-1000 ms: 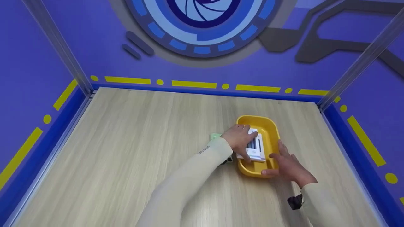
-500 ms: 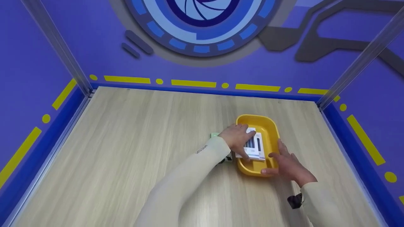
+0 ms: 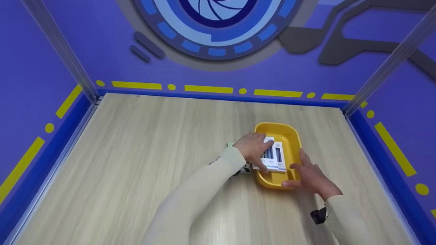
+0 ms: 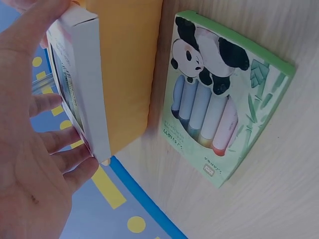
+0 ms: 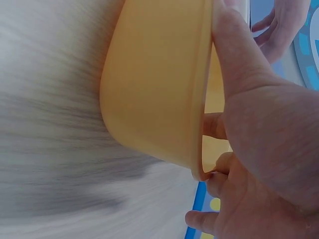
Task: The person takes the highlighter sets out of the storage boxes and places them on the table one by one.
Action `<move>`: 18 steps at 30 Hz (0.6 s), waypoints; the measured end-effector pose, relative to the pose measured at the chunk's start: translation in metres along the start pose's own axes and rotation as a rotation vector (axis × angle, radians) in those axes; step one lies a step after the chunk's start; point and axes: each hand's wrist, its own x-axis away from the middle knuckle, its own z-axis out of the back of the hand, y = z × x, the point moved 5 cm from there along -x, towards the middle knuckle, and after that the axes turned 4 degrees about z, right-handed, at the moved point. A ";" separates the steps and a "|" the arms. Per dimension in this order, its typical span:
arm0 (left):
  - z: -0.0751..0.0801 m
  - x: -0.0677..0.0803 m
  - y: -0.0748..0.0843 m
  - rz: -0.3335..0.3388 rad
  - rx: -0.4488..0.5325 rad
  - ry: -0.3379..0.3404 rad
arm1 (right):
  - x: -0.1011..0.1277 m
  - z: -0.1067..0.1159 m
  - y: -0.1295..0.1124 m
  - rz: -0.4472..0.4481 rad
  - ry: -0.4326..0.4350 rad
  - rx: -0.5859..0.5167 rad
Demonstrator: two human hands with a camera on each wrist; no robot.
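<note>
A yellow tray (image 3: 293, 139) sits on the wooden table right of centre. My left hand (image 3: 254, 149) grips a white box of dark pens (image 3: 274, 160) over the tray's left side. In the left wrist view the thumb is on one face of the white box (image 4: 84, 74) and the fingers (image 4: 60, 142) on the other, with the tray wall (image 4: 129, 59) behind. My right hand (image 3: 306, 173) holds the tray's near right rim. In the right wrist view its thumb (image 5: 239, 59) lies along the rim of the tray (image 5: 154, 84).
A green panda box of pastel markers (image 4: 219, 99) lies flat on the table just left of the tray, mostly hidden by my left wrist in the head view (image 3: 231, 144). Blue walls with metal posts (image 3: 58, 51) enclose the table.
The left hand has shifted the white box slightly towards the tray's left rim. The right hand stays on the tray.
</note>
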 end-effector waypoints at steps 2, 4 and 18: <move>0.000 0.000 -0.001 0.000 -0.008 0.001 | 0.000 0.000 0.000 -0.005 -0.003 -0.005; -0.001 0.000 -0.001 0.000 -0.014 0.005 | 0.000 -0.001 0.000 -0.014 -0.008 -0.010; -0.001 0.003 -0.005 0.000 -0.046 0.013 | 0.001 0.000 -0.001 -0.013 -0.005 -0.007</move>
